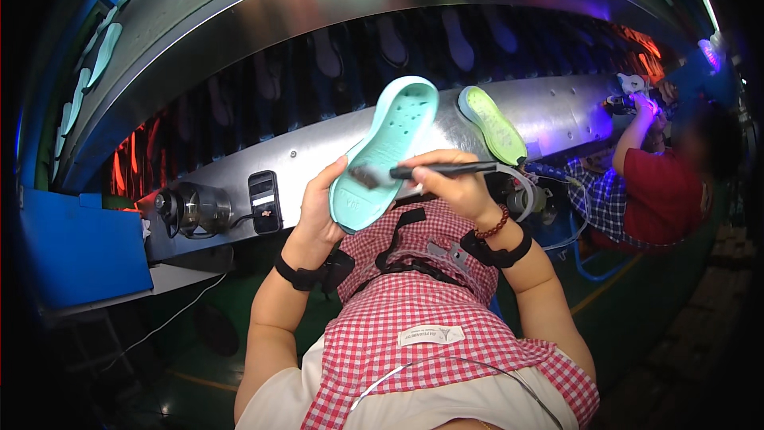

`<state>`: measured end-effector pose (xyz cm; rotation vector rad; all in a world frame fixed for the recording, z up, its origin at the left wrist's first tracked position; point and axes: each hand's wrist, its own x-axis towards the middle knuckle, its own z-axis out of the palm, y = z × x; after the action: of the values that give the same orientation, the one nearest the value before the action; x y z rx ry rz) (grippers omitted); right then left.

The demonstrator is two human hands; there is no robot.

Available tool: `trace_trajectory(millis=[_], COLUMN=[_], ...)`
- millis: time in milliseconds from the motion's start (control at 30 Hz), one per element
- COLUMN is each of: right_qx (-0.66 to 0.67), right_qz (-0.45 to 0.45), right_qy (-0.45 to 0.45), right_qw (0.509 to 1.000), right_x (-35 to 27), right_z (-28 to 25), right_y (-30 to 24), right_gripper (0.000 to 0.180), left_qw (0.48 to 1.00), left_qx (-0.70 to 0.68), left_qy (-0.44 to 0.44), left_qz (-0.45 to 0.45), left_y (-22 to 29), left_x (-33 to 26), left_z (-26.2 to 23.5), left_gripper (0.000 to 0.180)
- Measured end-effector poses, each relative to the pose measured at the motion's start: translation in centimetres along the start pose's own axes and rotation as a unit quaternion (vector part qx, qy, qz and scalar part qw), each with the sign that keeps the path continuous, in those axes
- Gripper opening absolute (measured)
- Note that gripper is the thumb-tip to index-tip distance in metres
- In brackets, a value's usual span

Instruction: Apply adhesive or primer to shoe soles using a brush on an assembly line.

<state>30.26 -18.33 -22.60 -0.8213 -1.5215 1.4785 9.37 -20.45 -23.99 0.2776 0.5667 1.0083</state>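
Observation:
My left hand (317, 205) is closed around the heel end of a light turquoise shoe sole (395, 123), which is tilted up with its hollow inner face toward me. Small holes dot its toe end. Between the fingers of my right hand (459, 189) is a black-handled brush (446, 170) with a tube at its back end. Its dark bristles, a little blurred, are at the inside of the sole near the heel. A second sole, yellow-green with a pale rim (493, 126), lies on the metal bench just beyond my right hand.
A dark-lidded clear jug (199, 209) and a phone (264, 201) are on the metal bench (306, 143) at left. Behind it, soles hang in a dark recess under a conveyor (183, 40). A blue box (91, 247) stands far left. A co-worker in red (660, 191) sits at right.

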Motion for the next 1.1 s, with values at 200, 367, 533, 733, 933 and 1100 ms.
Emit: trace_trajectory(millis=[200, 367, 533, 733, 933, 1100], right_qx=[-0.092, -0.18, 0.275, 0.342, 0.353, 0.315], right_qz=[-0.085, -0.099, -0.087, -0.03, 0.034, 0.052], right_qy=[0.175, 0.163, -0.037, 0.033, 0.088, 0.128], right_qw=[0.977, 0.965, 0.957, 0.939, 0.931, 0.939], right_x=[2.3, 1.0, -2.2, -1.0, -1.0, -1.5], right_z=[-1.0, 1.5, -1.6, -2.6, -2.2, -2.7], right_y=[1.9, 2.1, -0.9, 0.8, 3.0, 3.6], right_gripper=[0.017, 0.022, 0.024, 0.024, 0.027, 0.028], left_qw=[0.999, 0.998, 0.979, 0.913, 0.823, 0.376], left_qx=[-0.034, -0.003, 0.072, 0.045, 0.115, 0.73], left_qy=[0.008, 0.033, 0.058, 0.004, 0.186, 0.397], left_qz=[0.009, 0.058, 0.184, 0.406, 0.524, 0.41], left_y=[-0.6, -0.6, 5.4, 21.3, 30.0, 27.6], left_x=[-0.3, 0.4, -5.3, -5.9, 1.8, 6.1], left_z=[-1.3, -0.3, 1.3, 5.3, 3.6, 6.3], left_gripper=[0.051, 0.045, 0.053, 0.054, 0.064, 0.07])
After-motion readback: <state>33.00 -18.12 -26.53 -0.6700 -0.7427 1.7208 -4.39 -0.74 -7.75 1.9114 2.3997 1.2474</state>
